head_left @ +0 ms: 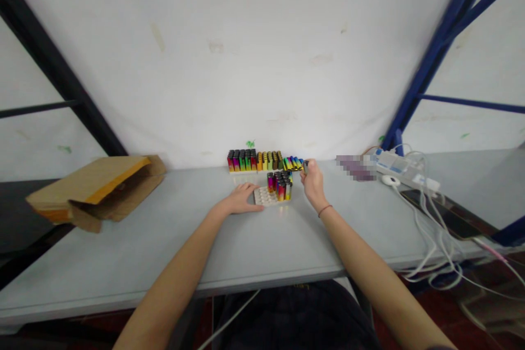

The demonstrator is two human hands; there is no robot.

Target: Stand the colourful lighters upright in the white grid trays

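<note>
A white tray with rows of round holes lies on the table, its left part bare. Several colourful lighters stand upright in its right part. My left hand grips the tray's left end, thumb on the near side and fingers on the far side. Just right of the tray, my right hand is closed on a lighter, mostly covered by the fingers. Close to that hand, a small group of loose, shiny lighters lies on its side.
Against the wall, filled racks hold dark-topped lighters and yellowish lighters. An open cardboard box lies at the left. To the right are a power strip, tangled white cables and a dark phone-like device.
</note>
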